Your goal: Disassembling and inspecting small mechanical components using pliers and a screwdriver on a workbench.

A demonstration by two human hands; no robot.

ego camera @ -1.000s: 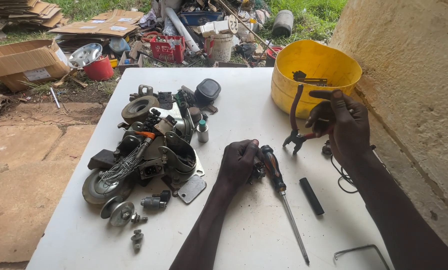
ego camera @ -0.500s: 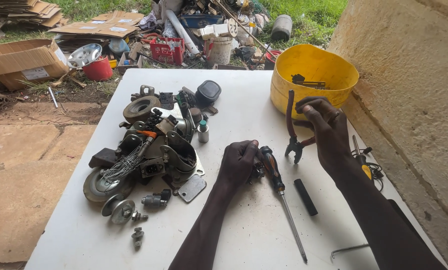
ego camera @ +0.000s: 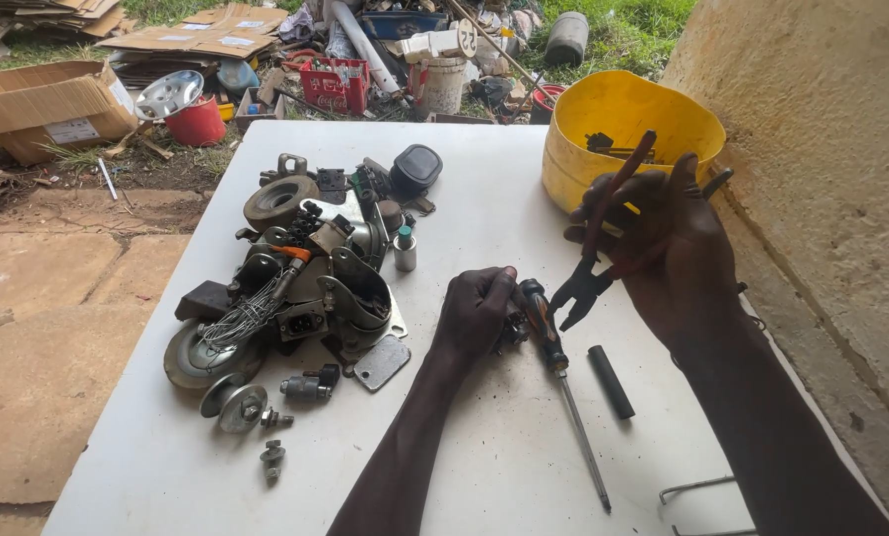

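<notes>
My right hand (ego camera: pixel 678 253) is raised above the tabletop (ego camera: pixel 484 457), fingers wrapped around the red handles of a pair of pliers (ego camera: pixel 593 263). The nose points down and left, its tips slightly parted, hanging just right of the screwdriver (ego camera: pixel 555 372).

My left hand (ego camera: pixel 476 313) rests on the tabletop near the middle, curled into a fist around a small dark metal part (ego camera: pixel 514 328); what kind of part it is, I cannot tell. The screwdriver lies just right of that hand, black-and-orange handle far, shaft pointing near.

A short black cylinder (ego camera: pixel 611 380) lies right of the screwdriver shaft, apart from it.

Left of my left hand: a heap of scrap metal parts (ego camera: pixel 305 278), pulleys, brackets, a coil of wire.

Far right on the tabletop: a yellow tub (ego camera: pixel 573 159), tools inside, behind my right hand.

Near right corner: a bent wire piece (ego camera: pixel 697 488).
</notes>
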